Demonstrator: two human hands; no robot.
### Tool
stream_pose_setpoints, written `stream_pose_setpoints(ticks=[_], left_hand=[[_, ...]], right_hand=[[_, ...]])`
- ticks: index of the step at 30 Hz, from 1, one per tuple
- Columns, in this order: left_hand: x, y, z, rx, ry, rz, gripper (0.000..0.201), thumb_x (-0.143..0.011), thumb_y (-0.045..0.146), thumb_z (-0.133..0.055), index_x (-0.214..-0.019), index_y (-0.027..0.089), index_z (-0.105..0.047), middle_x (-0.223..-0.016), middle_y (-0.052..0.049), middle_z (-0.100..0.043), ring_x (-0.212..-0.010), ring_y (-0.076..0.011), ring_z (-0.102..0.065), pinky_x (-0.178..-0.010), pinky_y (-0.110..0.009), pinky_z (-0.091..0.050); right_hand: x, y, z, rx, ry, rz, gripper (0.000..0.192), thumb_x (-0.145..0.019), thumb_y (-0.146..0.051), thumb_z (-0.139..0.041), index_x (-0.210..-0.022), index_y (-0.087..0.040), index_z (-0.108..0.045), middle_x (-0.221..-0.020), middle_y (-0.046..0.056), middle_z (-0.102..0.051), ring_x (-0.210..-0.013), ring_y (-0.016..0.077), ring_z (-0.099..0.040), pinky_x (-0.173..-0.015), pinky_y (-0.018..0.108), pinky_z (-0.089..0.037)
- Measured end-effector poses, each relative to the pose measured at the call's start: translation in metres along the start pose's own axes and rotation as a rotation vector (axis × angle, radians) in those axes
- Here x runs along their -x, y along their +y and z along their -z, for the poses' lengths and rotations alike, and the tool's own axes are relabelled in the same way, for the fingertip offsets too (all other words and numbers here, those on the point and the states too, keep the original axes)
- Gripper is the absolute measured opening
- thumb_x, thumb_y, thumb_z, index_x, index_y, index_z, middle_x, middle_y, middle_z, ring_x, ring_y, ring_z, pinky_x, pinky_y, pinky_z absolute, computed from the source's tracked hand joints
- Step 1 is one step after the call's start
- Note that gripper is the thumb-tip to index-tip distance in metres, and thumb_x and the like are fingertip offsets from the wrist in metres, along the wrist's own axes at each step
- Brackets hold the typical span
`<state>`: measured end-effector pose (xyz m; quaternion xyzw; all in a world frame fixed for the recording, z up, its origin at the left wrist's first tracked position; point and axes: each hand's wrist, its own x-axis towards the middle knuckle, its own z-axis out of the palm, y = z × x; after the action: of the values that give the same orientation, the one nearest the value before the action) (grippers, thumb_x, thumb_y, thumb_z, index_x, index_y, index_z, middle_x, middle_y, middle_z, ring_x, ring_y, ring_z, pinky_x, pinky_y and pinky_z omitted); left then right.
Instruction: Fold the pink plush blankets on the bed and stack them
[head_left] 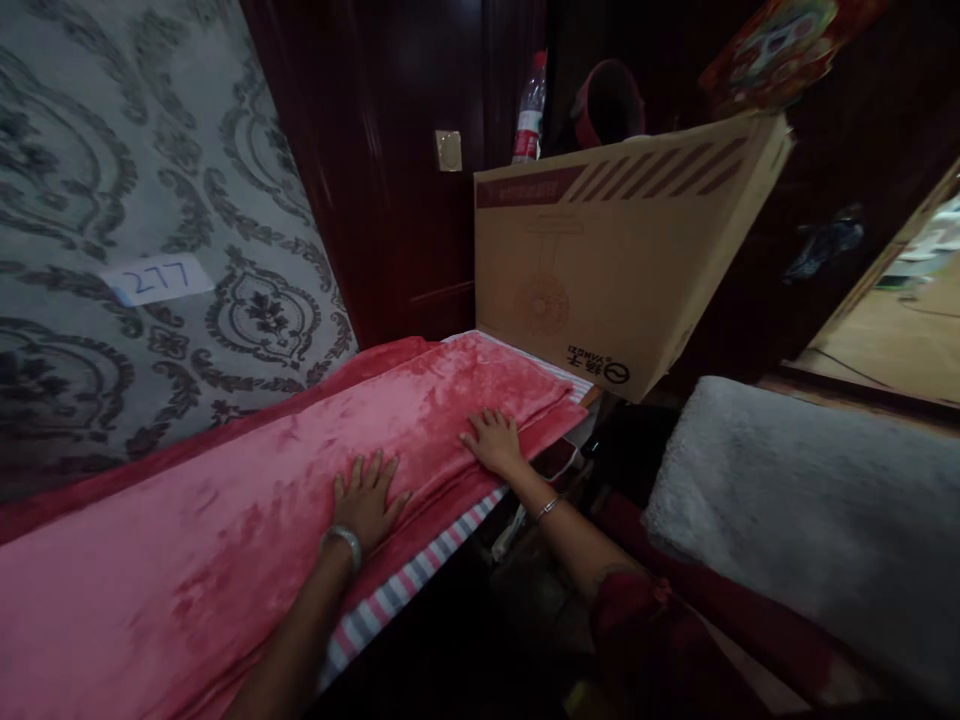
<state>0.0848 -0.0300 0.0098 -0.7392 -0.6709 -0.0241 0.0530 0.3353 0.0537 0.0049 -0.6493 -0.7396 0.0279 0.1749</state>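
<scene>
We see the left hand lying flat, fingers spread wide and holding nothing, palm down on a pink plush blanket near the lower middle of the frame; a silver bangle circles its wrist. The right hand lies just right of centre, also flat and open with nothing in its grasp, pressed on the same blanket close to its far corner, a thin bracelet on that wrist. The blanket runs from the lower left corner up toward the centre, and it is cut off by the left and bottom edges, so we cannot tell how long it is. Under its near edge shows a pink-and-white striped sheet — only a narrow band of it, the rest being covered. What carries both is hidden; below it the frame goes dark and we cannot make anything out. Beyond the blanket's far end, right of centre, sits a tilted cardboard box with upside-down print, and behind it a plastic bottle rises, its base hidden by the box. A red rounded thing beside the bottle is too dim to name. At the upper left a patterned wall bears a paper label reading 277. At the right lies a grey fluffy cover — its lower part runs out of the frame.
</scene>
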Motion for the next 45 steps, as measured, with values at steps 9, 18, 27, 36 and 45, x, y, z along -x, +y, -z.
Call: stream_pose_setpoints(ticks=[9,18,27,36,45], left_hand=[[-0.003,0.003,0.007,-0.084,-0.063,0.032,0.063,-0.096,0.046,-0.043,-0.155,0.026,-0.034,-0.164,-0.008,-0.023,-0.151,-0.0376,-0.019,-0.116,-0.065,-0.021],[-0.003,-0.003,-0.005,-0.037,-0.01,0.021,0.064,-0.093,0.047,-0.049,-0.153,0.028,-0.038,-0.163,-0.009,-0.028,-0.15,-0.0389,-0.023,-0.116,-0.066,-0.019],[0.002,0.001,0.001,0.024,-0.028,0.019,0.067,-0.093,0.052,-0.049,-0.154,0.028,-0.036,-0.163,-0.009,-0.027,-0.15,-0.0396,-0.021,-0.116,-0.067,-0.018],[0.007,0.008,0.009,0.077,-0.105,0.019,0.072,-0.094,0.059,-0.044,-0.157,0.027,-0.031,-0.166,-0.009,-0.019,-0.152,-0.0386,-0.013,-0.118,-0.067,-0.013],[0.051,-0.046,0.034,0.166,-0.133,0.115,0.067,-0.095,0.052,-0.046,-0.155,0.024,-0.032,-0.165,-0.013,-0.024,-0.151,-0.0373,-0.019,-0.116,-0.07,-0.015]], right_hand=[[-0.052,0.075,0.014,0.089,0.1,-0.337,0.065,-0.1,-0.051,-0.04,-0.154,-0.015,-0.037,-0.161,0.019,-0.028,-0.15,0.0339,-0.02,-0.119,0.052,-0.009],[-0.062,0.093,0.01,0.109,0.134,-0.427,0.063,-0.1,-0.049,-0.035,-0.153,-0.014,-0.037,-0.159,0.023,-0.029,-0.148,0.0384,-0.022,-0.115,0.059,-0.017],[-0.056,0.111,0.014,0.115,0.093,-0.477,0.06,-0.099,-0.044,-0.032,-0.15,-0.012,-0.042,-0.154,0.026,-0.037,-0.144,0.0397,-0.029,-0.109,0.065,-0.024],[-0.017,0.0,-0.004,0.101,-0.077,0.053,0.067,-0.099,-0.061,-0.031,-0.158,-0.029,-0.026,-0.165,0.01,-0.022,-0.15,0.0342,-0.02,-0.116,0.057,-0.022],[0.004,0.005,-0.017,0.223,-0.149,0.087,0.067,-0.1,-0.06,-0.025,-0.158,-0.026,-0.029,-0.164,0.01,-0.026,-0.148,0.0349,-0.024,-0.114,0.056,-0.025]])
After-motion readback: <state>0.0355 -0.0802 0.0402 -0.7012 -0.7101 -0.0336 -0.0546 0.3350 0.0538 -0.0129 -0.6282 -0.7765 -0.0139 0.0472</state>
